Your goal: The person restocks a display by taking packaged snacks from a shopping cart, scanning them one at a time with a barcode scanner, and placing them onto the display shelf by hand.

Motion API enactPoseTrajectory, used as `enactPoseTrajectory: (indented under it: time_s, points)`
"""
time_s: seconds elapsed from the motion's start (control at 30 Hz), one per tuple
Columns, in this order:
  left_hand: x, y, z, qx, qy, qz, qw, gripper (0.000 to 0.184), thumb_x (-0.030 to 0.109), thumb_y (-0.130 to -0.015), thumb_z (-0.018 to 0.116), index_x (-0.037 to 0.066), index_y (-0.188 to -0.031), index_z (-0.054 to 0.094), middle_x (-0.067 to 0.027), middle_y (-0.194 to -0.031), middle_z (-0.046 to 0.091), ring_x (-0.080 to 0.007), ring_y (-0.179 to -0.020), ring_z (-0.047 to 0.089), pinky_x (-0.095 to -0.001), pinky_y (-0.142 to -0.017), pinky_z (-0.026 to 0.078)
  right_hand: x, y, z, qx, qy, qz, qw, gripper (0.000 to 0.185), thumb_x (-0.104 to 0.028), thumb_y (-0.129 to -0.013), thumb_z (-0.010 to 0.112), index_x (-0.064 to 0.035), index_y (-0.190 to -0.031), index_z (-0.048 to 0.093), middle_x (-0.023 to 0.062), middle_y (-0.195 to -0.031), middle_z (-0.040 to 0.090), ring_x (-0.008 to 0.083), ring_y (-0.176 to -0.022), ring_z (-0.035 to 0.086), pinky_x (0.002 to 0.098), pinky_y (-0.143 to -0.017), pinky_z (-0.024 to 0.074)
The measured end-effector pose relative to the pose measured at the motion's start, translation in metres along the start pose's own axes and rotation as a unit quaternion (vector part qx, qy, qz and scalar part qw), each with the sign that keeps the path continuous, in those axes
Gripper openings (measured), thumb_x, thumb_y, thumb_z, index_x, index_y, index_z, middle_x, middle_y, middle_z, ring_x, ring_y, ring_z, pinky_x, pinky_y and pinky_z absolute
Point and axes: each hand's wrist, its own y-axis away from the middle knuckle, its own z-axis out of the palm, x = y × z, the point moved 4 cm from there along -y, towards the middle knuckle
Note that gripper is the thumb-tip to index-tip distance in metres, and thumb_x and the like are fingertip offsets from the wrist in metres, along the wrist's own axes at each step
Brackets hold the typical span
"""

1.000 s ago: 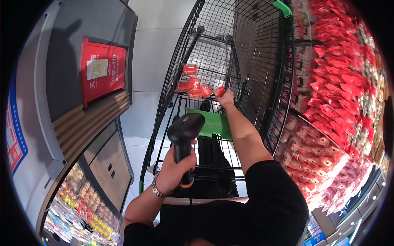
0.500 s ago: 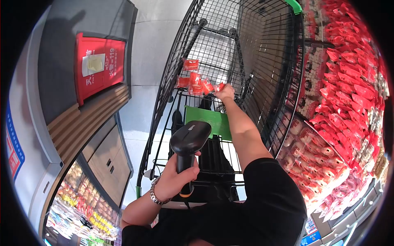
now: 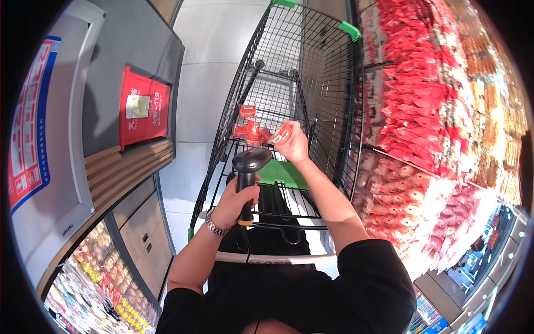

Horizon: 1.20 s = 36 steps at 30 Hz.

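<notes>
My left hand (image 3: 236,201) is wrapped round the handle of a black barcode scanner (image 3: 252,160), which stands upright with its head facing away from me over the cart's near end. A cable hangs from its base. In my right hand (image 3: 296,146) is a small red packet (image 3: 282,133), raised above the basket of the black wire shopping cart (image 3: 328,72). Several similar red packets (image 3: 253,132) lie on the wire floor of the cart, left of my right hand. A green panel (image 3: 281,174) sits just below that hand.
Shelves of red bagged goods (image 3: 414,94) rise close on the right. To the left stand a wall with a red fire-equipment sign (image 3: 146,111) and a wood-slat ledge (image 3: 125,167). Packaged goods (image 3: 103,278) fill the lower left. Pale floor tiles (image 3: 192,94) run beside the cart.
My right hand has lifted a red packet up from the cart floor and brought it nearer. The scanner in my left hand has moved forward, and the whole view has shifted.
</notes>
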Motion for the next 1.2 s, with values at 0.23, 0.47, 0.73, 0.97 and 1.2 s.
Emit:
enactPoseTrajectory:
  time_s: [0.23, 0.47, 0.73, 0.97, 1.2]
  points:
    - [0.001, 0.007, 0.016, -0.11, -0.042, 0.042, 0.992, 0.023, 0.017, -0.092, 0.06, 0.006, -0.111, 0.055, -0.0016, -0.076, 0.057, -0.0108, -0.068, 0.056, -0.0279, -0.063, 0.046, -0.029, 0.043, -0.044, 0.084, 0.054, -0.031, 0.995, 0.051, -0.029, -0.063, 0.086, -0.0031, -0.099, 0.059, 0.0172, -0.093, 0.069, 0.0375, -0.089, 0.068, 0.0434, -0.081, 0.0549]
    - [-0.001, 0.021, 0.028, -0.17, -0.066, 0.085, 0.98, 0.034, 0.026, -0.092, 0.053, 0.004, -0.117, 0.049, -0.0031, -0.071, 0.054, -0.0119, -0.064, 0.051, -0.031, -0.076, 0.046, -0.051, 0.074, -0.086, 0.128, -0.001, -0.054, 0.99, 0.061, -0.027, -0.067, 0.085, -0.0009, -0.114, 0.055, 0.0152, -0.095, 0.067, 0.0334, -0.093, 0.067, 0.0397, -0.084, 0.0534]
    - [0.012, 0.058, 0.03, -0.202, 0.003, 0.171, 0.964, 0.046, 0.026, -0.091, 0.052, 0.002, -0.13, 0.048, -0.0007, -0.071, 0.051, -0.0108, -0.064, 0.048, -0.032, -0.078, 0.044, -0.071, 0.134, -0.129, -0.129, -0.748, 0.044, 0.649, 0.063, -0.018, -0.085, 0.063, -0.0068, -0.143, 0.041, 0.0225, -0.13, 0.055, 0.0367, -0.113, 0.061, 0.0393, -0.094, 0.0522]
    - [-0.026, 0.061, 0.003, -0.224, 0.095, 0.137, 0.96, 0.044, 0.032, -0.091, 0.052, 0.005, -0.127, 0.051, -0.0006, -0.069, 0.047, -0.0133, -0.061, 0.047, -0.0311, -0.075, 0.044, -0.094, 0.179, -0.172, -0.149, -0.835, 0.026, 0.529, 0.061, -0.026, -0.095, 0.055, -0.0043, -0.148, 0.036, 0.0243, -0.15, 0.04, 0.0456, -0.128, 0.051, 0.0496, -0.091, 0.0587]
    - [-0.03, 0.052, -0.002, -0.223, 0.068, 0.128, 0.964, 0.041, 0.029, -0.093, 0.05, 0.005, -0.126, 0.05, -0.0015, -0.069, 0.047, -0.0138, -0.062, 0.047, -0.0314, -0.075, 0.047, -0.102, 0.21, -0.218, 0.002, -0.759, -0.039, 0.65, 0.056, -0.015, -0.093, 0.067, -0.0016, -0.141, 0.042, 0.0154, -0.127, 0.059, 0.0266, -0.106, 0.067, 0.0365, -0.08, 0.0631]
